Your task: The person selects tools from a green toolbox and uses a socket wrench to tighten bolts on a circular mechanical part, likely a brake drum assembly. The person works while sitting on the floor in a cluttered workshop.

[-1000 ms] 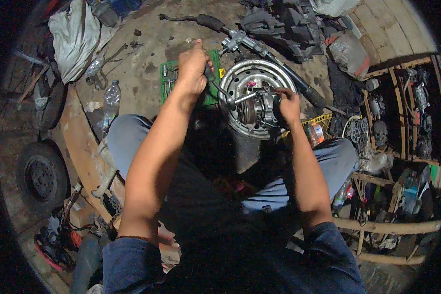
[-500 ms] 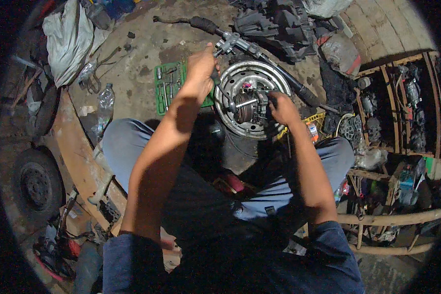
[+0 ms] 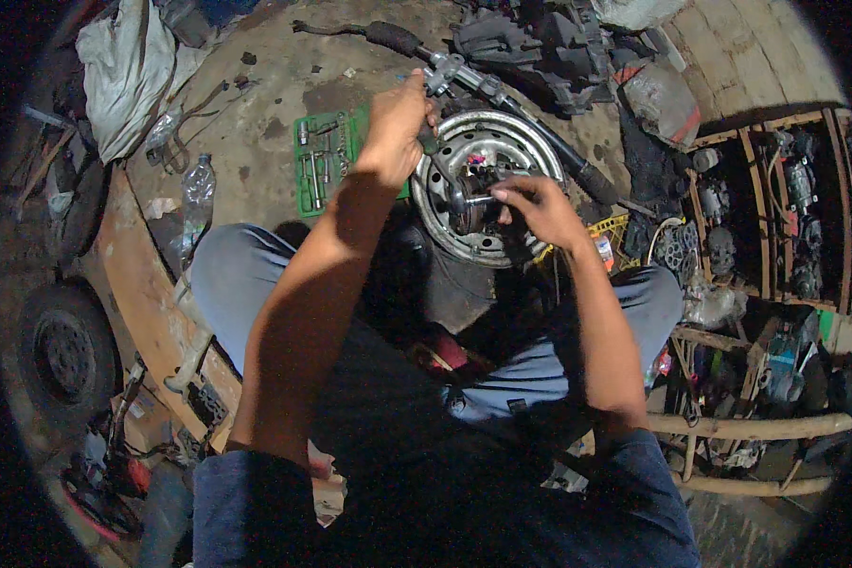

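Note:
A silver steel wheel rim point(image 3: 433, 225) lies flat on the floor before my crossed legs. Inside it sits a dark metal part with a ribbed pulley point(image 3: 464, 220), which looks like an alternator and is partly in shadow. My left hand point(image 3: 399, 123) is closed round the dark handle of a socket wrench point(image 3: 430, 142), whose arm runs down toward the pulley. A shiny socket shaft point(image 3: 483, 200) points right from the wrench's head. My right hand point(image 3: 540, 210) pinches this shaft's right end between thumb and fingers.
A green tool case point(image 3: 303, 194) with sockets lies left of the rim. Beyond the rim stretches a long steering rack point(image 3: 530, 121). A plastic bottle point(image 3: 198, 199) and wooden board point(image 3: 147, 284) are at left, with a tyre point(image 3: 66, 350). Wooden shelving point(image 3: 757, 204) with parts stands right.
My right hand has left the right side of the alternator-like part and moved left onto the shiny shaft. My left hand keeps its hold on the wrench, shifted very slightly.

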The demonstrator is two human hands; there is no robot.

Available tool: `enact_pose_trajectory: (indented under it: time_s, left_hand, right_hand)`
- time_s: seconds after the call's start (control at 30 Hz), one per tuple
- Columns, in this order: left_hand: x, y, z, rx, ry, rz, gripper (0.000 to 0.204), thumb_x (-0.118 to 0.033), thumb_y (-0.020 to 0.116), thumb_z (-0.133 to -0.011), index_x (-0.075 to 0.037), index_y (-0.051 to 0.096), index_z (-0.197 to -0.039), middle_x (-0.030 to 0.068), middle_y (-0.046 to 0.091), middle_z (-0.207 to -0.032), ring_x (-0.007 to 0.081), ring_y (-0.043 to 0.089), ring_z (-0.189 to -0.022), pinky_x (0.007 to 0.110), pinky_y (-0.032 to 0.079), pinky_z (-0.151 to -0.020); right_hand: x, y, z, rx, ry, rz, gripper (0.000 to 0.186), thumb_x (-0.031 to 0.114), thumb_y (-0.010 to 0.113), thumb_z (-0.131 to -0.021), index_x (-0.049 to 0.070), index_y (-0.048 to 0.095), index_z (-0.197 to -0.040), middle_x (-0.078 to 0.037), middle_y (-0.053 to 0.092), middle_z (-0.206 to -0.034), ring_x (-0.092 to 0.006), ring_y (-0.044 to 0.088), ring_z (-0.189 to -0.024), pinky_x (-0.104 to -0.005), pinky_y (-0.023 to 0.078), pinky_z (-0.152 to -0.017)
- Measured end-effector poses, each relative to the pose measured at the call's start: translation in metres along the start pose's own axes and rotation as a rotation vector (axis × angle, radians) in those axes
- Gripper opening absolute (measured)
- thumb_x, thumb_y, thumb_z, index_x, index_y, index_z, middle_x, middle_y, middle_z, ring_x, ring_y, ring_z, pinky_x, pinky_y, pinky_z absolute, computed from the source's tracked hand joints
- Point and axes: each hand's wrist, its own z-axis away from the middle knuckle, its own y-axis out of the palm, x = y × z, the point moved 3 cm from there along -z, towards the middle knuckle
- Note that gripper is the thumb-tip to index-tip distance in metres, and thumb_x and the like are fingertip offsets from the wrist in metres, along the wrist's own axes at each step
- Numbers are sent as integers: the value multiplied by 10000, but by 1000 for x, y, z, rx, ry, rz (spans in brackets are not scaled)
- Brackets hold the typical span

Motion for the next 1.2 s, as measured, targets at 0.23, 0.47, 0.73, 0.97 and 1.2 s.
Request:
enact_pose_trajectory:
  time_s: [0.23,0.47,0.73,0.97,1.2]
  left_hand:
    - [-2,8,14,-23,108,-23,292,-290,579,-1029,-55,547,-858,27,497,-675,140,474,-572,303,401,-528]
    - [0,50,50,239,655,-465,483,-287,543,-1049,-23,557,-645,10,514,-562,107,468,-515,300,371,-499]
    - [-11,15,15,-43,214,-11,373,-348,543,-1051,-58,514,-818,25,485,-710,160,482,-589,334,437,-559]
    - [-4,24,20,11,158,-267,355,-356,566,-1040,-48,575,-865,22,535,-719,131,487,-601,296,414,-580]
    - [27,57,26,324,81,-140,421,-419,587,-1026,-25,622,-884,23,560,-705,115,507,-610,277,425,-570]
  right_hand:
    - [-1,16,-8,-142,44,-12,336,272,669,-986,-61,702,-956,-38,636,-719,-114,562,-618,-291,460,-613]
    - [-40,9,-17,-248,340,-241,382,323,697,-957,-55,724,-1005,-107,714,-864,-180,601,-810,-359,484,-788]
    - [-7,-10,4,-273,-18,-147,281,229,678,-970,20,688,-1157,-94,712,-1074,-162,617,-1027,-314,467,-921]
    - [-9,-27,21,-423,-203,174,364,199,740,-891,58,666,-1219,-159,684,-1142,-302,638,-1108,-391,473,-992]
    - [25,36,13,-318,-266,341,372,182,694,-929,22,592,-1249,-175,697,-1032,-364,657,-976,-454,498,-869]
